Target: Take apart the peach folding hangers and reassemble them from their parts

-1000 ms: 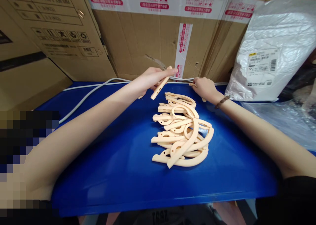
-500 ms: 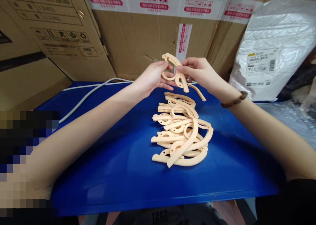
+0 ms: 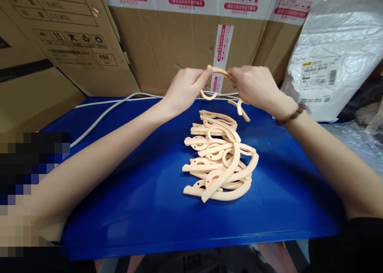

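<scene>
Between both hands, above the back of the blue table, a cream plastic curved piece (image 3: pixel 220 71) is stretched out, with a round loop hanging at its left end. My left hand (image 3: pixel 187 87) has its fingers closed on the left end. The right end is gripped by my right hand (image 3: pixel 255 85), whose fingers are wrapped round it; another curved bit shows below that hand. A pile of similar cream plastic pieces (image 3: pixel 227 177) lies in front of my hands, overlapping each other. One thin piece (image 3: pixel 245 116) rests on the table below my right hand.
The blue table (image 3: pixel 134 209) has a raised front edge. White cables (image 3: pixel 104 115) run along its back left. Brown cardboard boxes (image 3: pixel 161 41) stand behind, and a white plastic parcel (image 3: pixel 317 81) with a label leans at the back right.
The held piece has turned from upright and folded to spread out sideways. Both hands have closed on its ends, and my right hand has rotated, back of the hand up.
</scene>
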`<state>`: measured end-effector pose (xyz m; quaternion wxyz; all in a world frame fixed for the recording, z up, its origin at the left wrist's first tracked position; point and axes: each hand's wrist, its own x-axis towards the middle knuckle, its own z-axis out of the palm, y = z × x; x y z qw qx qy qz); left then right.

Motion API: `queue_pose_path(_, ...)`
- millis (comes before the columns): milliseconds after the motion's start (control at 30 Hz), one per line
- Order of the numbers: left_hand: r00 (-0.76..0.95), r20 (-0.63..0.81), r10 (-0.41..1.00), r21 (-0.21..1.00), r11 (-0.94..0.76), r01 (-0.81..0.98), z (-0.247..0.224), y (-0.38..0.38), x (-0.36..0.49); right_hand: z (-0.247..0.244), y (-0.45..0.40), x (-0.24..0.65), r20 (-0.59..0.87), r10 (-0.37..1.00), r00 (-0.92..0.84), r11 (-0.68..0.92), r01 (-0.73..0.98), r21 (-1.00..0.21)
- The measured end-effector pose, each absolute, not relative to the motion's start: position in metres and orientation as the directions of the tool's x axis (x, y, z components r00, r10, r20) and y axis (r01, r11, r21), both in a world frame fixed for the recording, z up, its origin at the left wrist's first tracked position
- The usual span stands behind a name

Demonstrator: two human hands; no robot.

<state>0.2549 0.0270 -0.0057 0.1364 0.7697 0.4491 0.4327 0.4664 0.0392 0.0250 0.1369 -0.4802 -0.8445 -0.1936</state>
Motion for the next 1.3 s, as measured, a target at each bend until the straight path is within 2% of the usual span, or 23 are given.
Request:
queue_pose_path(33,0.218,0.553,0.804,0.572,-0.557,0.602,-0.008,0.028,0.256,0.023,0.041,0.466,0.389,0.772,-0.503,0.479,0.862,0.163)
queue_pose_path(100,0.224,0.574,0.788,0.524,-0.563,0.639,-0.013,0.036,0.259,0.02,0.045,0.467,0.337,0.791,-0.51,0.538,0.843,0.012)
queue_pose_path(200,0.24,0.562,0.791,0.506,-0.559,0.657,-0.025,0.06,0.265,0.018,0.052,0.469,0.304,0.83,-0.468,0.554,0.757,-0.346)
queue_pose_path(267,0.266,0.482,0.835,0.52,-0.516,0.68,-0.033,0.079,0.27,0.017,0.057,0.472,0.342,0.858,-0.382,0.511,0.699,-0.5)
queue_pose_path(333,0.323,0.361,0.875,0.516,-0.476,0.712,-0.041,0.096,0.273,0.017,0.061,0.475,0.39,0.871,-0.3,0.484,0.665,-0.569)
queue_pose_path(400,0.367,0.28,0.887,0.493,-0.461,0.738,-0.049,0.106,0.275,0.016,0.065,0.477,0.418,0.872,-0.253,0.476,0.633,-0.611)
queue_pose_path(500,0.383,0.245,0.891,0.432,-0.454,0.779,-0.058,0.108,0.274,0.014,0.07,0.479,0.445,0.866,-0.228,0.491,0.554,-0.672)
queue_pose_path(633,0.334,0.275,0.901,0.36,-0.419,0.833,-0.061,0.1,0.27,0.013,0.073,0.479,0.506,0.845,-0.171,0.522,0.469,-0.713)
queue_pose_path(733,0.263,0.327,0.908,0.362,-0.377,0.852,-0.055,0.096,0.268,0.013,0.073,0.478,0.505,0.854,-0.126,0.507,0.419,-0.753)
queue_pose_path(800,0.248,0.317,0.915,0.456,-0.377,0.806,-0.046,0.093,0.268,0.014,0.072,0.477,0.507,0.858,-0.077,0.493,0.394,-0.775)
queue_pose_path(867,0.29,0.233,0.928,0.628,-0.371,0.684,-0.037,0.087,0.27,0.015,0.07,0.475,0.539,0.842,-0.009,0.503,0.372,-0.78)
queue_pose_path(933,0.377,0.134,0.916,0.784,-0.331,0.525,-0.029,0.079,0.273,0.017,0.069,0.473,0.59,0.806,0.046,0.539,0.355,-0.764)
queue_pose_path(1000,0.484,0.061,0.873,0.874,-0.281,0.396,-0.024,0.07,0.277,0.018,0.067,0.471,0.634,0.767,0.097,0.573,0.34,-0.745)
queue_pose_path(1067,0.572,0.04,0.819,0.926,-0.246,0.287,-0.02,0.061,0.281,0.018,0.066,0.47,0.66,0.738,0.14,0.591,0.338,-0.732)
queue_pose_path(1133,0.578,0.078,0.812,0.964,-0.21,0.164,-0.015,0.055,0.285,0.018,0.066,0.47,0.668,0.723,0.176,0.591,0.342,-0.73)
queue_pose_path(1200,0.495,0.126,0.86,0.986,-0.163,0.031,-0.007,0.052,0.285,0.017,0.067,0.472,0.657,0.733,0.175,0.569,0.371,-0.734)
queue_pose_path(1300,0.348,0.093,0.933,0.993,-0.063,-0.096,0.009,0.051,0.279,0.017,0.068,0.478,0.632,0.767,0.108,0.513,0.487,-0.707)
